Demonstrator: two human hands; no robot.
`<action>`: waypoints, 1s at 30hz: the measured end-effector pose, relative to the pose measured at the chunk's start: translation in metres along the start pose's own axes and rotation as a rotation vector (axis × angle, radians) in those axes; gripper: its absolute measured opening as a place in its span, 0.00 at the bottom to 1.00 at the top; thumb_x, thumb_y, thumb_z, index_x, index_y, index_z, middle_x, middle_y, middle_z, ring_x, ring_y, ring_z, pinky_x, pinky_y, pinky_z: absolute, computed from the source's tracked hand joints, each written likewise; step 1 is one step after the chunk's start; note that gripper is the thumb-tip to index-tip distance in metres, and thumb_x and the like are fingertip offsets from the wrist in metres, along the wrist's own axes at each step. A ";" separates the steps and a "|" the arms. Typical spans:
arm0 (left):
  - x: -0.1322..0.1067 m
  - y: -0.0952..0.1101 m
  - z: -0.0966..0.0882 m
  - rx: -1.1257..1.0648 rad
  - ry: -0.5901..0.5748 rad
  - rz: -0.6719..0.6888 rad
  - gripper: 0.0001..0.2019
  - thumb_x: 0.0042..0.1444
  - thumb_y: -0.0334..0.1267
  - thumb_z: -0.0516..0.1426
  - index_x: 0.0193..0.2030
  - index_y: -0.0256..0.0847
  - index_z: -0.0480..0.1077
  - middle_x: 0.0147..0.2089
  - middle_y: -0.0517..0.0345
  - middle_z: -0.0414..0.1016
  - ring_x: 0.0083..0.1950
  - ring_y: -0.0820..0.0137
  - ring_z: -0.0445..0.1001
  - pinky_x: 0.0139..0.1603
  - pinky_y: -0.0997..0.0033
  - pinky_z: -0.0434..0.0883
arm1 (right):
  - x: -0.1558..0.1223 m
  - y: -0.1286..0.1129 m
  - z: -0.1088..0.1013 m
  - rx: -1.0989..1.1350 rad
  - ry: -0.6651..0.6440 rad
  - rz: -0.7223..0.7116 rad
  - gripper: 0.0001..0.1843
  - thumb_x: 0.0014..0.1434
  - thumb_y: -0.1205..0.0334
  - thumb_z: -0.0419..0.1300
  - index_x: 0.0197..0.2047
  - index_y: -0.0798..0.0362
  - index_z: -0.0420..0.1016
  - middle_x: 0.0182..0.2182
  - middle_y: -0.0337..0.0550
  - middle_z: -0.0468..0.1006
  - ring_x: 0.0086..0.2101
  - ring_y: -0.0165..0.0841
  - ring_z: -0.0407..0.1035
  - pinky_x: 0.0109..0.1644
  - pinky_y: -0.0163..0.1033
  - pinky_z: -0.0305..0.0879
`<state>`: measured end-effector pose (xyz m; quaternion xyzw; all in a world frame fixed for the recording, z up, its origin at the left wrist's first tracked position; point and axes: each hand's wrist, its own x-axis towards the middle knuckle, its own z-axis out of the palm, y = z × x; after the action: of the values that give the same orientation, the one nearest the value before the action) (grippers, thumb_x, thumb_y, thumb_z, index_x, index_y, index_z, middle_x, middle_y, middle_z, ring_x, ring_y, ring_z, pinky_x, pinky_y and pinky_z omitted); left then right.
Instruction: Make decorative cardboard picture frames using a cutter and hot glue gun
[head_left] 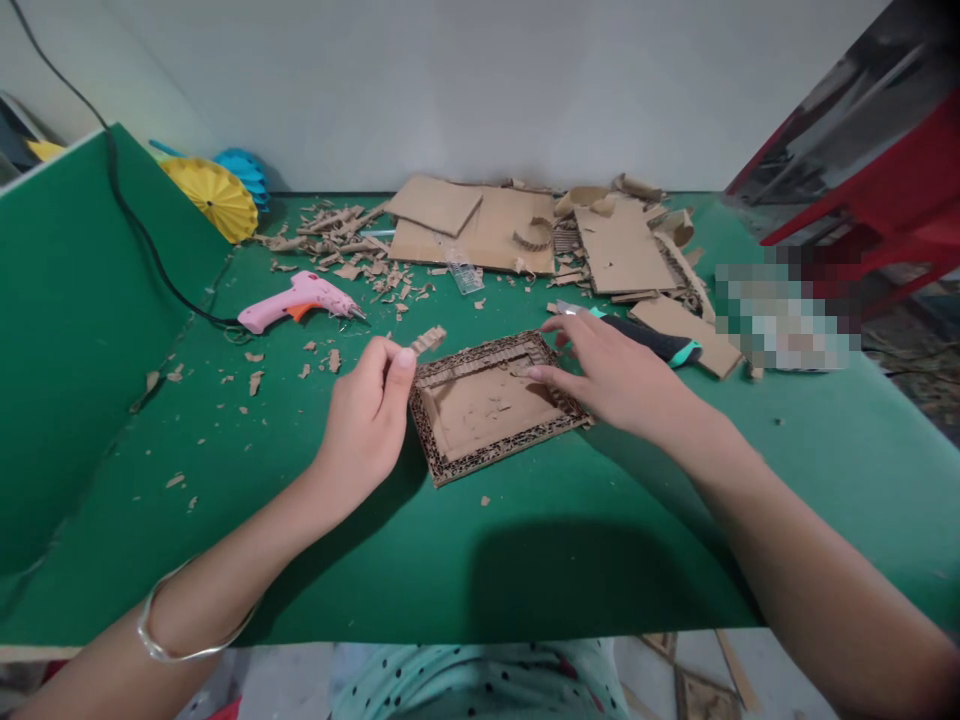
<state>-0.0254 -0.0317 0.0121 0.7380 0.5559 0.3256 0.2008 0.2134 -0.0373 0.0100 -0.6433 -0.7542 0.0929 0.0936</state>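
A shallow cardboard tray (495, 410) with thick walls of stacked corrugated strips lies on the green table, a few brown scraps inside it. My left hand (371, 400) is closed in a pinch on a small corrugated cardboard strip (430, 341), just off the tray's left back corner. At the right back corner, my right hand (611, 375) has thumb and fingers spread; the thumb reaches over the inside and the fingertips are at the back wall. Behind that hand lies a utility knife (645, 338) with a black and teal handle, partly covered.
A pink glue gun (304, 302) with a black cord (142, 230) lies at left. Cardboard sheets (472, 230), torn scraps (330, 235) and a clear plastic piece (463, 270) spread along the back. A green panel (90, 330) stands left, paper fans (210, 198) behind it.
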 end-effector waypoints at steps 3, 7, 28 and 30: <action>0.005 -0.003 -0.001 0.206 -0.029 -0.027 0.14 0.62 0.44 0.39 0.29 0.43 0.55 0.19 0.63 0.58 0.21 0.71 0.59 0.22 0.72 0.52 | 0.001 0.004 0.001 -0.056 -0.100 0.092 0.27 0.55 0.43 0.51 0.50 0.54 0.64 0.45 0.52 0.71 0.42 0.46 0.68 0.36 0.43 0.64; 0.010 -0.006 0.000 0.487 -0.095 -0.089 0.15 0.60 0.50 0.40 0.34 0.42 0.56 0.21 0.59 0.62 0.21 0.66 0.62 0.20 0.71 0.48 | 0.006 0.006 0.001 0.038 -0.158 0.130 0.29 0.53 0.49 0.55 0.55 0.55 0.62 0.38 0.49 0.75 0.34 0.41 0.69 0.32 0.40 0.62; 0.021 -0.015 -0.006 0.623 0.044 -0.126 0.17 0.59 0.51 0.40 0.40 0.40 0.58 0.29 0.52 0.71 0.30 0.57 0.72 0.23 0.69 0.56 | -0.001 0.019 -0.031 0.473 0.683 -0.024 0.15 0.49 0.56 0.62 0.41 0.47 0.65 0.26 0.37 0.71 0.28 0.36 0.67 0.30 0.40 0.61; 0.020 -0.014 -0.005 0.612 0.025 -0.108 0.17 0.59 0.51 0.41 0.39 0.40 0.58 0.29 0.52 0.71 0.30 0.58 0.73 0.23 0.69 0.56 | -0.001 0.024 -0.030 0.318 0.437 -0.021 0.13 0.50 0.58 0.61 0.40 0.48 0.69 0.22 0.37 0.71 0.28 0.37 0.68 0.29 0.39 0.60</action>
<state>-0.0358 -0.0087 0.0116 0.7297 0.6688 0.1409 -0.0206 0.2439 -0.0337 0.0326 -0.6172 -0.6988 0.0681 0.3551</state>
